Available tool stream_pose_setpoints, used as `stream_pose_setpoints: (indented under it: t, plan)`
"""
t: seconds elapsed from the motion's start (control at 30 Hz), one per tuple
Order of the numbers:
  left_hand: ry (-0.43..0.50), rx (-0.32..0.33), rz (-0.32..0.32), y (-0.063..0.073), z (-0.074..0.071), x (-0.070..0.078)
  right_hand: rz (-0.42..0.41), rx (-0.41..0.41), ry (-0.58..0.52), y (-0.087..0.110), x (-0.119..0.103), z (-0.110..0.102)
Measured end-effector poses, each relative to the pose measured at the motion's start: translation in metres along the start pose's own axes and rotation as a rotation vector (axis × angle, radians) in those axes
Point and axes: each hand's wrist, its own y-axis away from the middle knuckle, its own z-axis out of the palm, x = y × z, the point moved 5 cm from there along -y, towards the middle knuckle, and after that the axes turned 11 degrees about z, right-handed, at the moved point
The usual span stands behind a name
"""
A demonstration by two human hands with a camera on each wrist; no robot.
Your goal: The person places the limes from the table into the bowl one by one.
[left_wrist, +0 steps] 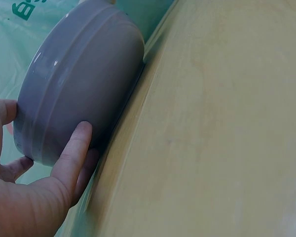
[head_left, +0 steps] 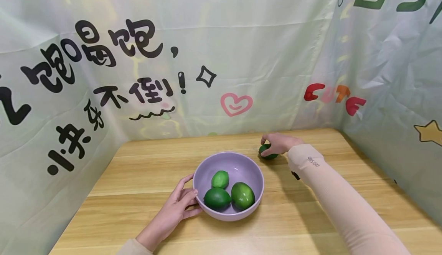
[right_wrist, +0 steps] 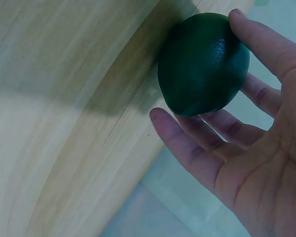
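A purple bowl point(head_left: 228, 217) stands on the table with three green fruits in it: a small bright green lime point(head_left: 220, 179), a dark green lime point(head_left: 216, 199) and a larger glossy green fruit point(head_left: 243, 196). My left hand point(head_left: 177, 205) holds the bowl's left side, its fingers spread on the outer wall and one digit at the rim. In the left wrist view the fingers touch the bowl's side point(left_wrist: 89, 79). Beyond the bowl, at the back right, my right hand point(head_left: 281, 143) grips another dark green lime point(right_wrist: 202, 64) between thumb and fingers, at the tabletop.
The wooden table point(head_left: 138, 178) ends at a pale printed cloth point(head_left: 269, 63) that hangs behind it and at both sides. A small black object point(head_left: 295, 175) shows under the right sleeve point(head_left: 331, 186).
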Motion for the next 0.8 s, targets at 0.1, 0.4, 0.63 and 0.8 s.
stream_pose_setpoints:
  t: [0.1, 0.4, 0.63, 0.8]
  plan:
    - [0.000, -0.002, -0.001, 0.0001, -0.0001, 0.0002, -0.015, 0.018, 0.022, 0.0000, -0.0015, -0.0010]
    - [0.003, -0.011, 0.002, 0.0000, 0.0000, 0.0007, -0.023, 0.022, 0.020, -0.0011, -0.0007, 0.0005]
    - [0.000, -0.012, 0.006, -0.0001, 0.0000, 0.0003, -0.027, 0.012, 0.003, 0.0011, -0.0015, 0.0010]
    - [0.000, -0.012, 0.007, 0.0002, 0.0005, 0.0005, -0.036, 0.010, -0.007, 0.0037, -0.0022, 0.0001]
